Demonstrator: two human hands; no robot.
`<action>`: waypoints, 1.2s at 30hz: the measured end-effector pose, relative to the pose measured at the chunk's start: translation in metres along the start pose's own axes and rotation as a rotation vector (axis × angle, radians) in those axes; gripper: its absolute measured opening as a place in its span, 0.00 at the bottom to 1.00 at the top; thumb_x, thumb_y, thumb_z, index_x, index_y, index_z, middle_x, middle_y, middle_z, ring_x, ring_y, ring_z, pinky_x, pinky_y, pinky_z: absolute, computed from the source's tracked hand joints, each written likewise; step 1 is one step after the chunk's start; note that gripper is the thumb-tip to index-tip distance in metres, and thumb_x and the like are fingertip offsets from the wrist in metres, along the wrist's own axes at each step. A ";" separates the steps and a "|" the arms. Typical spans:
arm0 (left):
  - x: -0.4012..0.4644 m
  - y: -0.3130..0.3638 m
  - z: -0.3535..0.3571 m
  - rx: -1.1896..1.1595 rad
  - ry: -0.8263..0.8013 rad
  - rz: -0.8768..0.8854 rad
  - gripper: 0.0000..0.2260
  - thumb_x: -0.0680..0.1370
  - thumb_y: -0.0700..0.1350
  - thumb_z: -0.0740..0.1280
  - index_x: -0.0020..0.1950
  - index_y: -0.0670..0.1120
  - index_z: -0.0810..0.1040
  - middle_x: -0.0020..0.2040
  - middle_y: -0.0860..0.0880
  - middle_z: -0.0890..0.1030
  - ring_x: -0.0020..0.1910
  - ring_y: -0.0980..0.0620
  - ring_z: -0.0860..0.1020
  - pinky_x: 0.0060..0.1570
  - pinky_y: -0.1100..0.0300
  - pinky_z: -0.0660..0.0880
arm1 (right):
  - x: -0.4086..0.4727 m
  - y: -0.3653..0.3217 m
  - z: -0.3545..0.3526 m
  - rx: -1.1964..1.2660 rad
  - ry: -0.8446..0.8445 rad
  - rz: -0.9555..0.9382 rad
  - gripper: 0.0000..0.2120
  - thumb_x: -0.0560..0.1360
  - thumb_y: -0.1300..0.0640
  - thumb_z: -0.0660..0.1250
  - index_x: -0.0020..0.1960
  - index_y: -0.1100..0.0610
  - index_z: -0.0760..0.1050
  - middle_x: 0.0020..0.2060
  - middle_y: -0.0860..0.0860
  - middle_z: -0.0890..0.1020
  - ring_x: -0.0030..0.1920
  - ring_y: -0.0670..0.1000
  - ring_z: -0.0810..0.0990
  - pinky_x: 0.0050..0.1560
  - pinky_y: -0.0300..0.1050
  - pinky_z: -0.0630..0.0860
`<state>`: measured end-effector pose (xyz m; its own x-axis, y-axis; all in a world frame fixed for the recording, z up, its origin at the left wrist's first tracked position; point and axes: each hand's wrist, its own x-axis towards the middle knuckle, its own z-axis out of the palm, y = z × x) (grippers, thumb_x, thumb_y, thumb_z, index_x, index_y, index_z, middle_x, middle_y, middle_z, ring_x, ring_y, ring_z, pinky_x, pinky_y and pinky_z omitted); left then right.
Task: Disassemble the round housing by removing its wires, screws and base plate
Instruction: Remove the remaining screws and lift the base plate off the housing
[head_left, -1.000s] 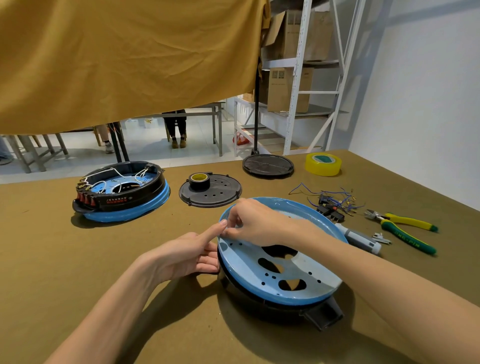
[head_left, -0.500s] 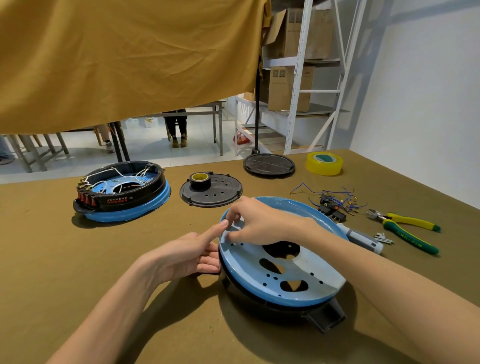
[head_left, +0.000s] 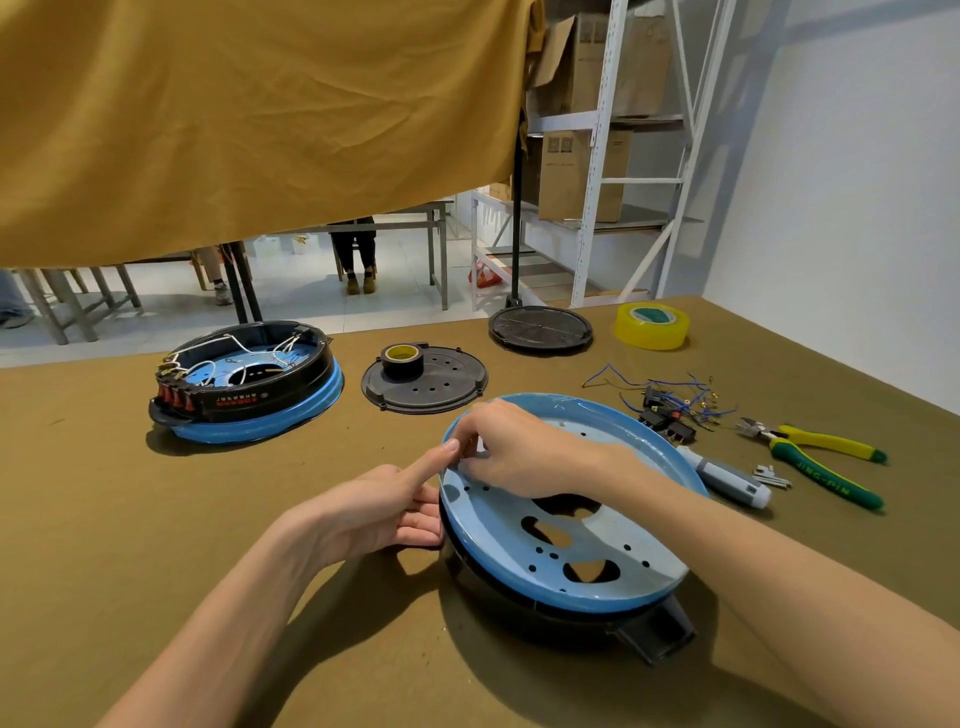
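The blue plate (head_left: 597, 540) looks like glossy enamelled metal, with a wet-looking shine along its rim. Under it, the housing (head_left: 654, 631) is matt black plastic. The surface (head_left: 130, 519) wears a matt olive cloth with a fine, slightly rough weave. Right of the plate, the pliers (head_left: 821, 457) have bare metal jaws and smooth green and yellow plastic grips. Behind the plate, the tape roll (head_left: 651, 326) is shiny, translucent yellow, and the hanging curtain (head_left: 260, 114) is creased mustard cloth.

Blue housing (head_left: 566, 540), yellow-green pliers (head_left: 826, 462), perhaps olive table (head_left: 130, 545).
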<state>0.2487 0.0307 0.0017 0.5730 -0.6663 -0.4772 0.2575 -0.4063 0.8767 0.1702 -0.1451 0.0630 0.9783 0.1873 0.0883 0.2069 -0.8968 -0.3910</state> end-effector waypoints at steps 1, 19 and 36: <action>0.000 0.000 0.000 -0.002 0.001 -0.002 0.59 0.52 0.77 0.77 0.67 0.34 0.78 0.52 0.42 0.81 0.49 0.47 0.77 0.59 0.54 0.79 | -0.001 0.001 -0.002 0.002 -0.003 -0.001 0.06 0.78 0.58 0.69 0.54 0.56 0.82 0.47 0.48 0.81 0.47 0.48 0.77 0.45 0.42 0.72; 0.007 -0.004 -0.004 -0.024 0.014 -0.006 0.58 0.52 0.77 0.77 0.67 0.34 0.78 0.52 0.42 0.82 0.49 0.47 0.78 0.61 0.52 0.78 | -0.001 0.004 0.000 -0.052 0.036 -0.064 0.06 0.79 0.59 0.68 0.52 0.54 0.83 0.44 0.44 0.77 0.46 0.45 0.74 0.42 0.34 0.69; 0.008 -0.004 -0.005 -0.054 0.012 0.008 0.57 0.54 0.77 0.76 0.67 0.34 0.78 0.51 0.42 0.82 0.47 0.48 0.79 0.52 0.57 0.82 | 0.000 0.001 0.001 -0.050 0.034 0.018 0.08 0.78 0.46 0.70 0.44 0.50 0.78 0.42 0.50 0.80 0.41 0.48 0.78 0.39 0.46 0.76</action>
<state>0.2557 0.0304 -0.0053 0.5842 -0.6621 -0.4694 0.2940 -0.3665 0.8828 0.1701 -0.1458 0.0621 0.9810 0.1579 0.1129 0.1879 -0.9190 -0.3467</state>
